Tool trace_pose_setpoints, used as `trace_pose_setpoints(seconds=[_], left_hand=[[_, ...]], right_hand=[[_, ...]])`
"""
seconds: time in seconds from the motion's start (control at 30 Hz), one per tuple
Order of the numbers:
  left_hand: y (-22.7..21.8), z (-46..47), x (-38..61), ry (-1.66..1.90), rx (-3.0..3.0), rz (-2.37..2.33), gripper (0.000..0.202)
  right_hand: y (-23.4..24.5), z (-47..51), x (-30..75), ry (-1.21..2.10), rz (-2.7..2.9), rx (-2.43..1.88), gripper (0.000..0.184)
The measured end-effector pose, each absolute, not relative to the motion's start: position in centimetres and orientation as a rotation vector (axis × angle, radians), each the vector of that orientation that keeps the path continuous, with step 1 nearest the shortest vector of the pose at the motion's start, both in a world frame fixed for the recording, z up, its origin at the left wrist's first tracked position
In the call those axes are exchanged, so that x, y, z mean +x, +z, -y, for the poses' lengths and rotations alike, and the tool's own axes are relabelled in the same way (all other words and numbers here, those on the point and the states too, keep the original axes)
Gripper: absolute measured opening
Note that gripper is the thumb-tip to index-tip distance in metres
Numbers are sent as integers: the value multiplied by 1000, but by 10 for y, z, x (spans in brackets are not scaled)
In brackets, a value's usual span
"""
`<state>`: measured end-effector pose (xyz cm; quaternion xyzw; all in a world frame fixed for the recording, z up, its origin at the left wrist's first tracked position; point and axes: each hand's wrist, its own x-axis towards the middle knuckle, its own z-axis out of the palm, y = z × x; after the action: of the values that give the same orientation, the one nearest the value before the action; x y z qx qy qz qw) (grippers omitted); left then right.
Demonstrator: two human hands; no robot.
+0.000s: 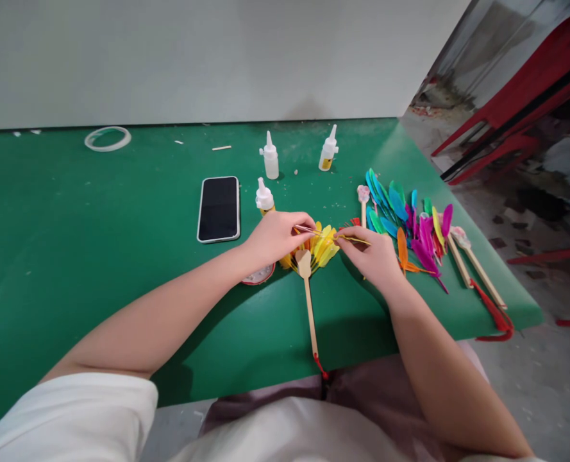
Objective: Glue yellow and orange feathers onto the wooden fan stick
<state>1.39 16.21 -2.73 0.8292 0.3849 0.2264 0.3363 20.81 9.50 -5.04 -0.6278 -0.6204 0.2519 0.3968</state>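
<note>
At frame centre, one feather fan (304, 262) lies between the left hand (283, 232), pinching a slim stick (307, 229), and the right hand (374, 258), pinching a thin yellow strip (356, 240). Yellow and orange feathers (325, 246) spread from its pale wooden handle (310, 308). Three white bottles (271, 163) stand near upper centre, one phone (218, 209) left of them.

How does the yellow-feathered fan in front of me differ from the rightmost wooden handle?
The yellow-feathered fan shows a plain wooden head; the rightmost wooden handle has a pinkish, patterned one. The fan's stick points nearly straight toward you; the handle slants right. Both have pale wooden sticks.
</note>
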Motion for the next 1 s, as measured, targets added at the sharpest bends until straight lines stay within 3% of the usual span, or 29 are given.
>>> trace_pose_setpoints(seconds=[1.0], left_hand=[[-28, -163, 15, 610, 2111, -991, 9]], right_hand=[[-49, -95, 209, 609, 1544, -1548, 11]])
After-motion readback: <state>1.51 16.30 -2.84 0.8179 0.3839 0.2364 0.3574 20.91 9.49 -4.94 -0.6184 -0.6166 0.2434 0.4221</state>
